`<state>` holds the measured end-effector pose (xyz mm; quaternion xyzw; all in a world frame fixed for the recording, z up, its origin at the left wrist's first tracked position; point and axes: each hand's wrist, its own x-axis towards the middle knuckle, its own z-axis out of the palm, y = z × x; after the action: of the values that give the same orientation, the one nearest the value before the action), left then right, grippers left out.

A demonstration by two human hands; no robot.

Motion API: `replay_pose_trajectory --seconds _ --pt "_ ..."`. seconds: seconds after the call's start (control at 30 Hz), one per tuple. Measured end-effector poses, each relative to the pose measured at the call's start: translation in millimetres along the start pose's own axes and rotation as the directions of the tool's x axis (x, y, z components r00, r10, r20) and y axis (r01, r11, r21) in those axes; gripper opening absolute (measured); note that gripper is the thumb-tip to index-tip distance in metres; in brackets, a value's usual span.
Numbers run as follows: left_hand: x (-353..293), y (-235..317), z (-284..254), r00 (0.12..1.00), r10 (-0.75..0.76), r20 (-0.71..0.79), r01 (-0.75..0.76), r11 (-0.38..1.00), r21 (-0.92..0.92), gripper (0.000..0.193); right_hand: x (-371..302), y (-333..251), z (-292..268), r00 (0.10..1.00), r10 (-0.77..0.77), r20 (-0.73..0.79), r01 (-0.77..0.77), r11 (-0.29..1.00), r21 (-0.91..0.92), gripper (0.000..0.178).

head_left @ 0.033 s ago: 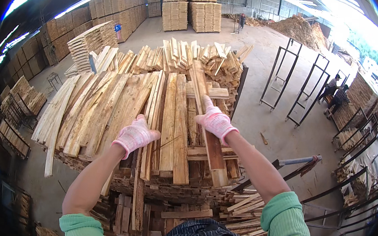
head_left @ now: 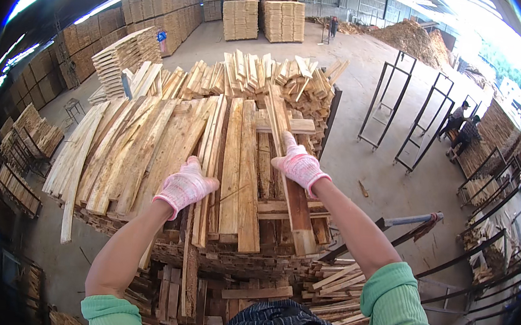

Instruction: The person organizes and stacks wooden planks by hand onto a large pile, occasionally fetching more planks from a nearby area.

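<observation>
Pink-and-white gloves cover both my hands. My right hand (head_left: pixel 298 167) grips the right side of a long wooden board (head_left: pixel 296 210), with its thumb across the top and forefinger stretched along it. That board lies slanted over crosswise pieces (head_left: pixel 275 209) at the stack's right side. My left hand (head_left: pixel 187 184) rests on narrow wooden strips (head_left: pixel 204 210) left of the middle, thumb and forefinger spread; its other fingers are partly hidden. Two flat boards (head_left: pixel 240 186) lie between my hands. Wider boards (head_left: pixel 142 157) lie side by side to the left.
Short cut pieces (head_left: pixel 244 76) are heaped behind the stack. Black metal frames (head_left: pixel 385 105) stand on the floor at right, and a metal bar (head_left: pixel 408 220) juts out near my right forearm. Two people (head_left: pixel 461 131) work at a far-right pile. Tall lumber stacks (head_left: pixel 240 19) stand behind.
The far end of the board under my right hand, blurred before, has shifted slightly and is now sharp. My hands keep nearly the same places.
</observation>
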<state>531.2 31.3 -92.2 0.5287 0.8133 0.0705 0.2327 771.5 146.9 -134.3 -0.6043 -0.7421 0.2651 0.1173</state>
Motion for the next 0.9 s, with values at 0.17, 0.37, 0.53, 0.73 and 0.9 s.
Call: replay_pose_trajectory --seconds 0.17,0.37,0.53,0.73,0.9 --pt "5 -12 11 0.994 0.071 -0.077 -0.080 0.991 -0.110 0.082 3 27 22 0.998 -0.044 -0.054 0.037 0.993 -0.109 0.078" --pt "-1 -21 17 0.991 0.031 -0.132 -0.054 0.983 -0.177 0.077 -36 20 28 0.994 -0.111 0.023 0.112 0.992 -0.054 0.073" --pt "2 -20 20 0.982 0.089 -0.166 -0.120 0.975 -0.189 0.082 -35 -36 61 0.999 -0.048 0.021 0.046 0.994 0.101 0.073" --pt "-11 -14 17 0.967 0.194 -0.163 -0.217 0.966 -0.142 0.089 -3 5 7 0.963 -0.256 0.088 0.252 0.966 0.062 0.068" --pt "-17 -21 22 0.949 0.247 -0.197 -0.295 0.916 -0.272 0.077 98 42 -27 0.973 -0.179 -0.148 0.114 0.924 -0.366 0.073"
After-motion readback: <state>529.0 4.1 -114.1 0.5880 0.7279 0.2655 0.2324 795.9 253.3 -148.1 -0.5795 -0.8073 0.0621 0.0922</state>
